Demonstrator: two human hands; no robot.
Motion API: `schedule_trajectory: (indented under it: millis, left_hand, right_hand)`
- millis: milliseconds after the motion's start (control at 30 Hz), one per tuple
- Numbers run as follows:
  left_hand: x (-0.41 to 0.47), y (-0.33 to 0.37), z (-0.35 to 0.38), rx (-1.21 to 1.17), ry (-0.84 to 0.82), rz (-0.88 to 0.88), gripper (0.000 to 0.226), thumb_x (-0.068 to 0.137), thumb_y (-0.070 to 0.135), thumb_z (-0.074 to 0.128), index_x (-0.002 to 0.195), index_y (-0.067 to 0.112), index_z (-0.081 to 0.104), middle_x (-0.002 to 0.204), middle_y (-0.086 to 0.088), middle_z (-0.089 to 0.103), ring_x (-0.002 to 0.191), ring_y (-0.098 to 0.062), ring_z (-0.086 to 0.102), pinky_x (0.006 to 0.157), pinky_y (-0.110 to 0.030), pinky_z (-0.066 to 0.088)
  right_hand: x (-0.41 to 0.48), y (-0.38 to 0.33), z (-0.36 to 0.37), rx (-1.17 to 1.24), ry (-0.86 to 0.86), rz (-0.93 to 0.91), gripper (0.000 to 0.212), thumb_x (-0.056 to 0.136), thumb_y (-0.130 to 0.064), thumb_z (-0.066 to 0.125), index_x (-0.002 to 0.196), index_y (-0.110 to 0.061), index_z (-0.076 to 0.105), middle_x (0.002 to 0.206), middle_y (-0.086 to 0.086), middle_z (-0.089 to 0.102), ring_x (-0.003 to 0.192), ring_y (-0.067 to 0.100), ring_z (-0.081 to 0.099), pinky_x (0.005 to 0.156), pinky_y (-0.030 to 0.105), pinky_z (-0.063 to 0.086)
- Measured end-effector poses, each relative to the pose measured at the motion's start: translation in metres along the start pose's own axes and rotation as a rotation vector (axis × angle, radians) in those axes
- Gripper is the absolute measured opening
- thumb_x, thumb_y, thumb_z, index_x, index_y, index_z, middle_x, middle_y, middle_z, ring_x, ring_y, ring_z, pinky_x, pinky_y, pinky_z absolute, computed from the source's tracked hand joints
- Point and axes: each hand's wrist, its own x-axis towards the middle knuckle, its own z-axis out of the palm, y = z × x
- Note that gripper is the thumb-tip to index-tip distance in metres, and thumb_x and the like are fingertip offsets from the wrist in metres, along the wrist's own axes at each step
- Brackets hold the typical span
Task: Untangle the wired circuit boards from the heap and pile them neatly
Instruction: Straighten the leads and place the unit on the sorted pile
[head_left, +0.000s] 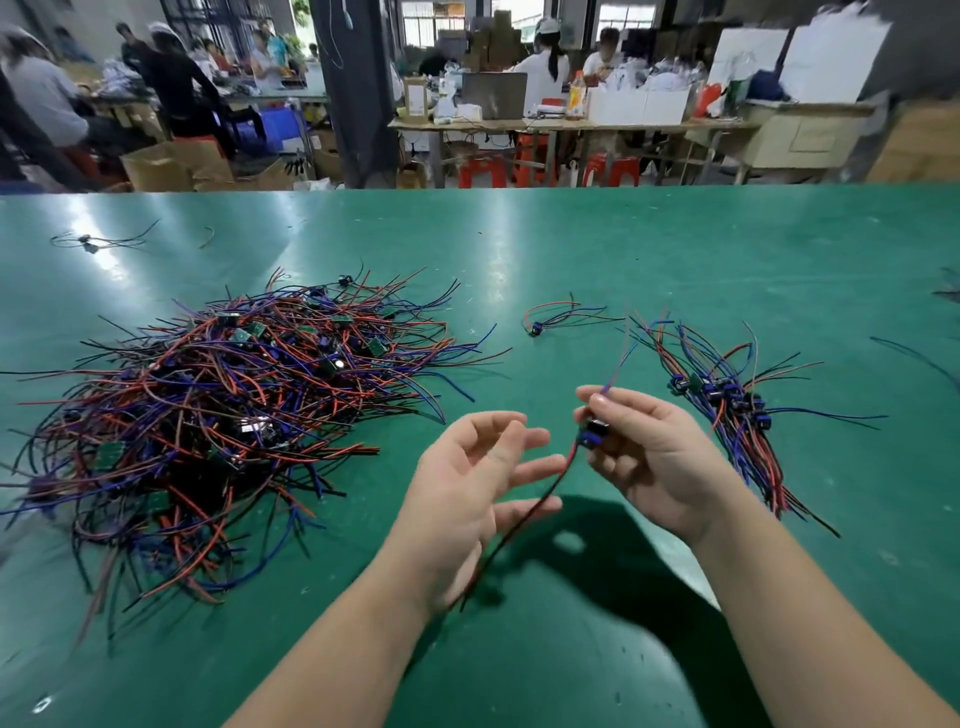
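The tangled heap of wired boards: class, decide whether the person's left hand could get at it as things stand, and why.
Probably yes. The left hand is open, the heap lies to its left, and only bare green table lies between them.

Bright overhead light, glare streaks on table; edges warped, blurred

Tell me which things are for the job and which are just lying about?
Job: tangled heap, neat pile, wired board held in right hand, left hand.
Lying about: lone wire scrap, red stools, cardboard boxes.
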Motion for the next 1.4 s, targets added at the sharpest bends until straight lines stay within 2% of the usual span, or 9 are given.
schedule_trajectory:
  millis: [67,133,300,467,700,833,1133,1233,1400]
  left_hand:
    - [0.0,0.008,-0.005,-0.181,-0.097,-0.202,0.037,0.076,0.024,0.063,0.108,0.007,0.057,0.099,-0.011,0.072,0.086,-0.024,0.071,0.059,-0.032,0.058]
    - [0.0,0.01,-0.008,-0.074,-0.122,-0.265,0.038,0.076,0.027,0.062,0.107,0.005,0.061,0.095,-0.012,0.072,0.081,-0.022,0.072,0.058,-0.03,0.058]
    - [0.0,-0.007,-0.001,0.223,0.003,-0.219,0.03,0.069,0.027,0.072,0.085,0.002,0.069,0.067,-0.006,0.07,0.057,-0.014,0.066,0.054,-0.023,0.054]
    - [0.004,-0.013,-0.003,0.307,0.084,-0.236,0.007,0.077,0.007,0.075,0.078,0.003,0.069,0.065,-0.01,0.067,0.055,-0.012,0.063,0.051,-0.02,0.052]
    - [0.004,-0.012,-0.003,0.308,0.088,-0.237,0.009,0.073,0.007,0.078,0.067,0.007,0.071,0.066,-0.015,0.063,0.051,-0.016,0.061,0.054,-0.024,0.053]
    - [-0.001,-0.009,-0.003,0.536,-0.116,-0.304,0.015,0.073,0.012,0.079,0.06,0.015,0.071,0.059,-0.002,0.065,0.048,-0.006,0.058,0.047,-0.015,0.045]
    - [-0.009,-0.004,-0.002,0.644,-0.344,-0.398,0.012,0.075,0.013,0.079,0.068,0.016,0.069,0.061,0.001,0.068,0.051,-0.008,0.061,0.049,-0.016,0.046]
    - [-0.012,-0.004,-0.003,0.569,-0.325,-0.394,0.01,0.077,0.012,0.076,0.069,0.015,0.072,0.061,0.001,0.067,0.052,-0.007,0.06,0.049,-0.015,0.045]
    - [0.0,0.002,-0.005,0.034,-0.113,-0.272,0.021,0.071,0.014,0.066,0.088,0.006,0.076,0.073,-0.006,0.067,0.06,-0.013,0.061,0.062,-0.022,0.054]
  right_hand:
    - [0.002,-0.006,-0.005,0.071,0.016,0.024,0.015,0.066,-0.014,0.065,0.073,-0.013,0.078,0.068,0.004,0.07,0.052,0.006,0.061,0.048,0.016,0.05]
    - [0.001,-0.006,-0.008,0.039,-0.012,0.065,0.015,0.066,-0.013,0.066,0.074,-0.012,0.078,0.067,0.005,0.069,0.051,0.006,0.061,0.046,0.016,0.049]
    - [-0.004,0.009,0.0,-0.307,-0.166,0.176,0.02,0.057,-0.02,0.077,0.076,-0.014,0.078,0.063,0.003,0.067,0.048,0.006,0.056,0.046,0.015,0.045]
    - [-0.001,0.015,0.002,-0.508,-0.104,0.109,0.007,0.074,-0.01,0.075,0.071,-0.017,0.077,0.064,0.0,0.068,0.054,0.006,0.058,0.047,0.015,0.04]
    - [-0.001,0.018,0.004,-0.423,-0.104,0.094,0.005,0.065,-0.013,0.076,0.068,-0.009,0.075,0.06,0.002,0.065,0.052,0.006,0.056,0.047,0.014,0.039]
    - [0.002,0.005,-0.007,-0.313,0.07,0.05,0.006,0.074,-0.006,0.071,0.072,-0.003,0.067,0.056,0.004,0.062,0.045,0.007,0.054,0.041,0.014,0.04]
    - [0.012,-0.013,-0.035,0.069,0.418,-0.07,0.009,0.08,0.0,0.068,0.076,-0.006,0.064,0.052,0.001,0.064,0.044,0.006,0.06,0.041,0.012,0.044]
    - [0.014,-0.014,-0.043,0.139,0.488,-0.109,0.011,0.083,-0.001,0.067,0.077,-0.008,0.061,0.053,0.001,0.065,0.044,0.006,0.06,0.043,0.012,0.046]
    - [0.015,-0.006,-0.038,-0.077,0.446,-0.038,0.009,0.086,-0.001,0.065,0.083,-0.008,0.06,0.067,0.007,0.061,0.041,0.007,0.057,0.04,0.014,0.044]
